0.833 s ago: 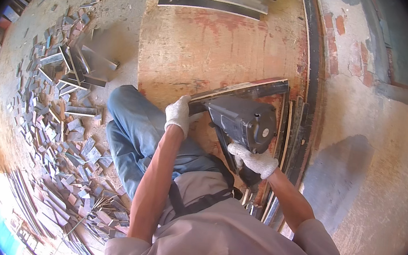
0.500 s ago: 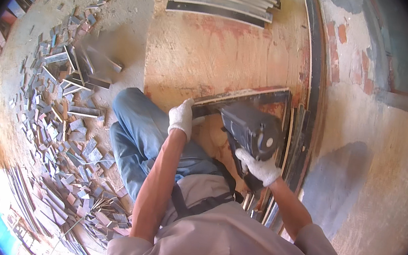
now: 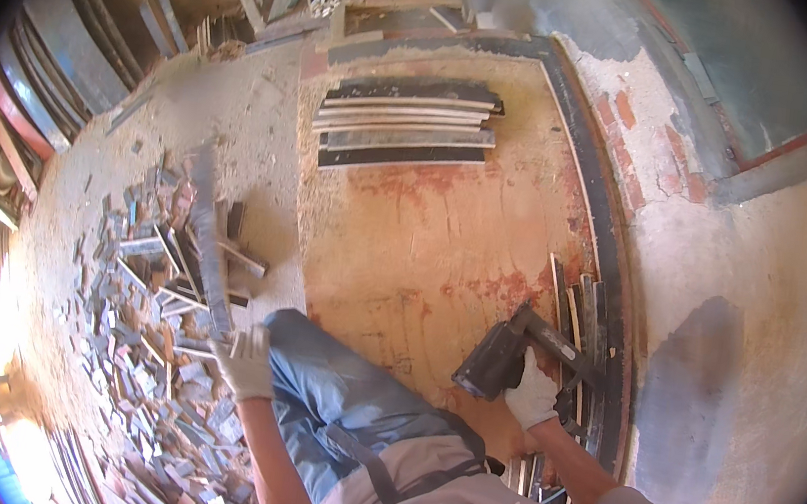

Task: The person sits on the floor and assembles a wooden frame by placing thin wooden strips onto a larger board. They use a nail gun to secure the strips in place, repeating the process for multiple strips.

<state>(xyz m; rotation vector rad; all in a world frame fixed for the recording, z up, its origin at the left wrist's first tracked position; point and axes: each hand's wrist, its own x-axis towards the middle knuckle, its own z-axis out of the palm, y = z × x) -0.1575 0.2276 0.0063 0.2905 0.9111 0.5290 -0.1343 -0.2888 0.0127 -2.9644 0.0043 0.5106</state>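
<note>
Plywood spreads ahead; near its right edge, fingers of the right hand wrap the nailer. Past its left edge, the left hand meets a blurred strip over scraps, finger pinch unclear. Likely setting it aside; next calls for clean release.

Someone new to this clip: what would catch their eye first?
Probably the heap of small offcuts spread across the floor on the left, with a motion-blurred long strip above it in the gloved left hand. Next comes the bulky black power tool in the gloved right hand, over the orange-brown board. Farther up that board lies a stack of strips.
</note>
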